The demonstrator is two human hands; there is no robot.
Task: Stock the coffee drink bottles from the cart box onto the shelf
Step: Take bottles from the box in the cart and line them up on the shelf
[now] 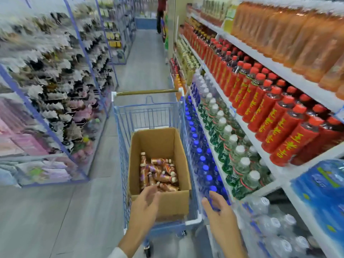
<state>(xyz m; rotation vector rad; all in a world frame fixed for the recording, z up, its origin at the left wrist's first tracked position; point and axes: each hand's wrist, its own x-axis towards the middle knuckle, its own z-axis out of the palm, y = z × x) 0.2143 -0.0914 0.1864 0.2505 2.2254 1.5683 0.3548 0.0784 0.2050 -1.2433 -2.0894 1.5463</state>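
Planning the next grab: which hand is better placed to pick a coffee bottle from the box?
Left. The left hand is open, fingertips over the near edge of the cardboard box, close to the coffee bottles. The right hand hangs outside the cart, toward the shelf.

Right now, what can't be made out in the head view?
Head view only:
- bottles in the box: count unclear; the lower ones are buried, and some are behind the left hand.
- left rack: goods smeared by motion blur.
- person down the aisle: cut off by the top edge.
- blue pack: cut off by the right edge, print blurred.
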